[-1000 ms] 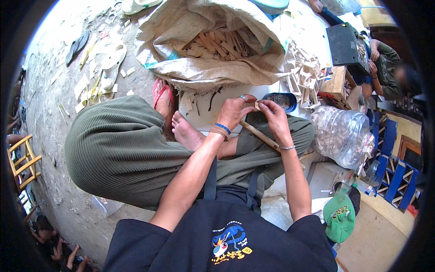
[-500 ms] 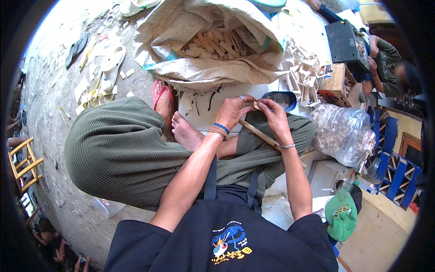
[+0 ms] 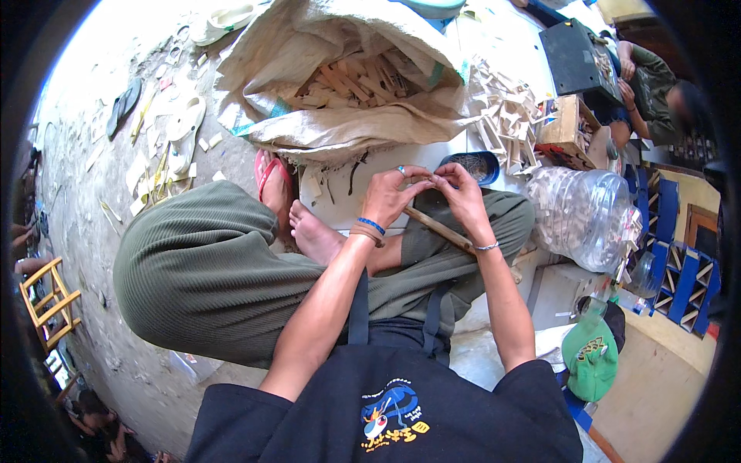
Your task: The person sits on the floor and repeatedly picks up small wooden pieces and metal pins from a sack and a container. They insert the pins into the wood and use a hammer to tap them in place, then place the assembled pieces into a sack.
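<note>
My left hand (image 3: 392, 194) and my right hand (image 3: 465, 202) meet fingertip to fingertip above my folded leg. Both are closed in a pinch. A small pale wooden piece, visible at the right fingertips a moment earlier, is now hidden by the fingers. What the left fingers grip cannot be made out. Below the hands, a wooden stick (image 3: 440, 230) lies slantwise across my trouser leg. Just beyond the right hand stands a blue tub (image 3: 495, 173) filled with thin metal pieces that look like nails.
Ahead, an open woven sack (image 3: 347, 127) holds many wood pieces (image 3: 359, 81). More wooden pieces (image 3: 505, 116) are heaped to its right, near a wooden box (image 3: 565, 133) and a clear plastic jug (image 3: 594, 220). A green cap (image 3: 590, 359) is at right. Another person's hand (image 3: 627, 94) shows far right.
My fingertips have drawn closer together, covering the small wooden piece. The view has shifted slightly, so the sack and tub appear a little further left.
</note>
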A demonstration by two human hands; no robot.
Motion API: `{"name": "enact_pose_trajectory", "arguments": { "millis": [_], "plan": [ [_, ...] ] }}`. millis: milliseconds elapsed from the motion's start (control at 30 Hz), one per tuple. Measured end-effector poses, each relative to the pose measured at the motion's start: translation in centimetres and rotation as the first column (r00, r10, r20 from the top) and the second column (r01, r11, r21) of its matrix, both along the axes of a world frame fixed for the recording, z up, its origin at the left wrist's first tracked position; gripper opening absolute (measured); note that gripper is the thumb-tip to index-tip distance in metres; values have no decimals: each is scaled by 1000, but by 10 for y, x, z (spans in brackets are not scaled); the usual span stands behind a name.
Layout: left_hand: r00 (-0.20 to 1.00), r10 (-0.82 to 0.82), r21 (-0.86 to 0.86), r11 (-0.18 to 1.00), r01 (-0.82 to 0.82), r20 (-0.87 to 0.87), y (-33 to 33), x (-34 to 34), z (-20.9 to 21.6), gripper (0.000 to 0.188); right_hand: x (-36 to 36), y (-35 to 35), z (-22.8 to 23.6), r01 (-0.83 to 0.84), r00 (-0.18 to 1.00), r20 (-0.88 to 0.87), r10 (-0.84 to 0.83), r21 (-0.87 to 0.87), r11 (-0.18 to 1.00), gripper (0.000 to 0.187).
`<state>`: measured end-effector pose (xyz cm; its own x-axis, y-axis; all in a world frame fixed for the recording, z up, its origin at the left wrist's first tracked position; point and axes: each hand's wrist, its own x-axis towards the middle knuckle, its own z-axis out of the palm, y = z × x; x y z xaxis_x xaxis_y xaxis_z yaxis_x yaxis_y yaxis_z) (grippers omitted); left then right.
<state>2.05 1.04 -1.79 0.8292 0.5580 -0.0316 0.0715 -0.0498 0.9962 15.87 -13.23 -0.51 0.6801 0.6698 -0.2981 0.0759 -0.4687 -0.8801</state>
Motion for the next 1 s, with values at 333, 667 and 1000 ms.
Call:
{"name": "enact_pose_trajectory", "arguments": {
  "millis": [333, 667, 1000],
  "plan": [
    [997, -10, 26, 1000, 12, -76, -1, -2, 5, 22, 6, -1, 4, -4, 995, -99, -6, -109, 994, 16],
    [991, 37, -11, 999, -39, -125, -9, -2, -2, 20, 4, 0, 2, 40, 989, -142, -42, -13, 999, 22],
    [995, 94, -117, 988, -98, -40, -16, 0, -15, 19, 7, -13, 59, -58, 952, 257, 164, -375, 925, 39]
  ]
}}
